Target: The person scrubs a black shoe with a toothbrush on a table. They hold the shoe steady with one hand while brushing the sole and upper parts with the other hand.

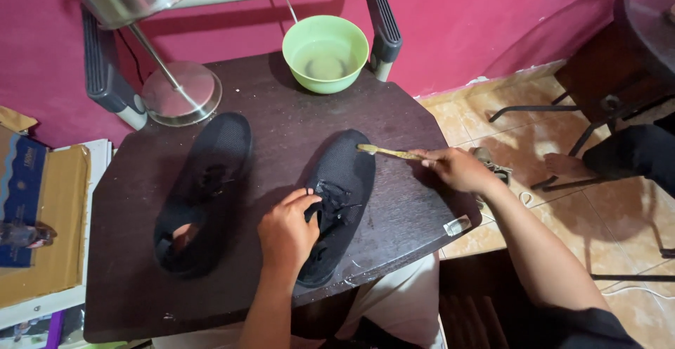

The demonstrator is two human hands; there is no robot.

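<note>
My right hand point(457, 169) pinches the thin yellow-handled brush point(391, 153), bristles touching the toe side of the black mesh lace-up shoe point(340, 201) lying mid-table. My left hand point(287, 233) closes over that shoe's laces and tongue, pinning it. To scrub well, I judge short light strokes along the mesh work best, with the left hand pressing firmly. My left fingertips are hidden in the lacing; the bristles blur. A second black mesh shoe point(205, 188) lies beside it on the dark wooden table point(408, 212), and the pale green plastic bowl point(325, 52) looks to hold water.
</note>
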